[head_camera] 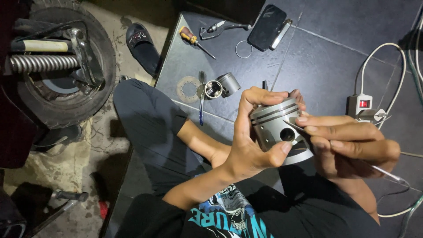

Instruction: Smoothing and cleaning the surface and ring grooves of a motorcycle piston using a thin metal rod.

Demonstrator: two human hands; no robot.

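A wheel (57, 66) with a ribbed black tyre, a coiled shock spring and bare metal fittings was seen at the upper left, on stained concrete. The dark tiled floor (326, 66) was smooth and faintly glossy, and a second piston (222, 86), a flat toothed disc (188, 89), a screwdriver (196, 42) with an orange handle and a dark phone (266, 27) lay scattered on it.

A silver piston (278, 132), cylindrical, satin-finished and grooved near its crown, was held above the lap, between both hands. It was gripped by the left hand (246, 145), closed around its far side with the thumb pressed below the pin hole. A thin metal tool (383, 172) was pinched in the right hand (348, 145), its tip laid at the pin hole's edge.

The step was judged best done with the piston braced firmly and the tip worked lightly, so the soft skirt would not be scratched.
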